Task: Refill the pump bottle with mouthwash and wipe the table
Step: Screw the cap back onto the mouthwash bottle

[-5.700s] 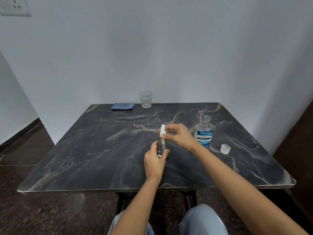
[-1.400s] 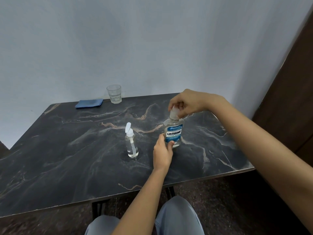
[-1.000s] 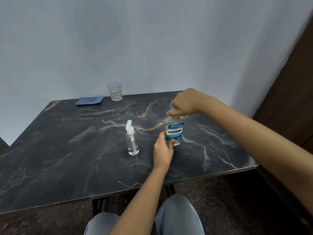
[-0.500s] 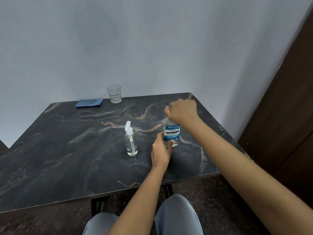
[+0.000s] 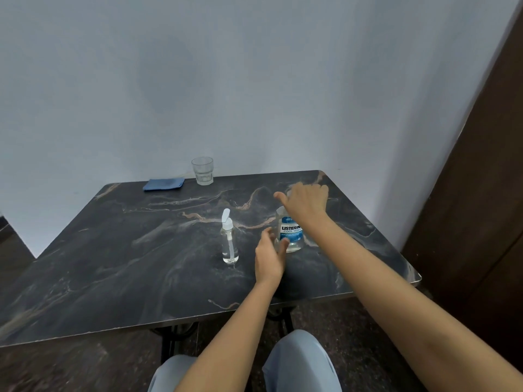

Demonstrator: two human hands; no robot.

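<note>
The mouthwash bottle [image 5: 291, 236], clear with a blue label, stands upright right of the table's middle. My right hand [image 5: 305, 203] hovers over its top with the thumb stuck out to the left; the hand hides the neck and cap. My left hand [image 5: 270, 254] is at the bottle's lower left, fingers apart, fingertips just touching its front and the thumb clear of it. The small clear pump bottle [image 5: 229, 241] with a white pump head stands upright to the left of my left hand, apart from it.
A folded blue cloth [image 5: 164, 183] and an empty glass tumbler [image 5: 202, 170] sit at the far edge of the dark marble table [image 5: 113, 264], against the wall. A dark wooden door [image 5: 481, 193] stands to the right. My knees are under the near edge.
My left hand has loosened from its grip on the mouthwash bottle. My right hand went from a fist on the cap to a looser pose with the thumb out.
</note>
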